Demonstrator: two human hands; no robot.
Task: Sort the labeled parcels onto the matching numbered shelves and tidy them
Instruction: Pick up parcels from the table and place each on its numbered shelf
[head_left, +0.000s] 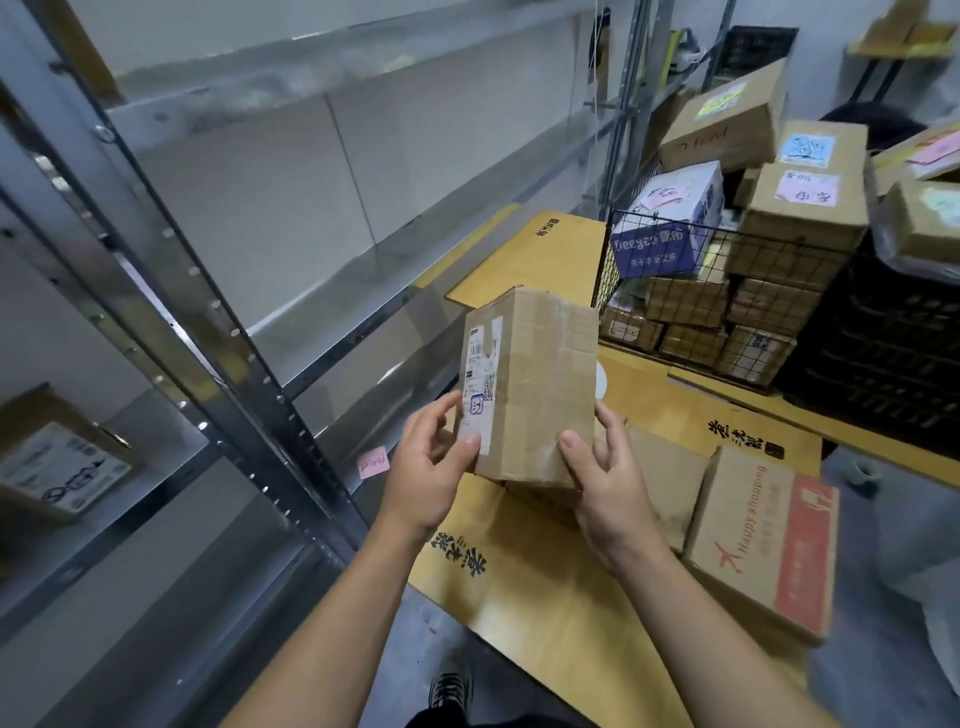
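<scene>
Hands hold one tall brown cardboard parcel (540, 384) upright in mid-air, in front of the grey metal shelving (249, 364) and above the flattened yellow cardboard sheets (545, 587) on the floor. The left hand (431, 467) grips the parcel's lower left edge, its thumb pressed on the white printed shipping label (482, 384) and its fingers curled behind. The right hand (608, 483) grips the lower right corner, with the thumb on the front face and the fingers wrapped round the side.

A small pink sticky note (374, 462) clings to a shelf edge just left of the left hand. Another labelled cardboard box (57, 457) sits on a low shelf at far left. To the right, a cardboard box with red print (763, 545) lies on the sheets. Beyond it, a black wire basket (691, 291) is heaped with parcels, a blue and white box (670, 228) among them.
</scene>
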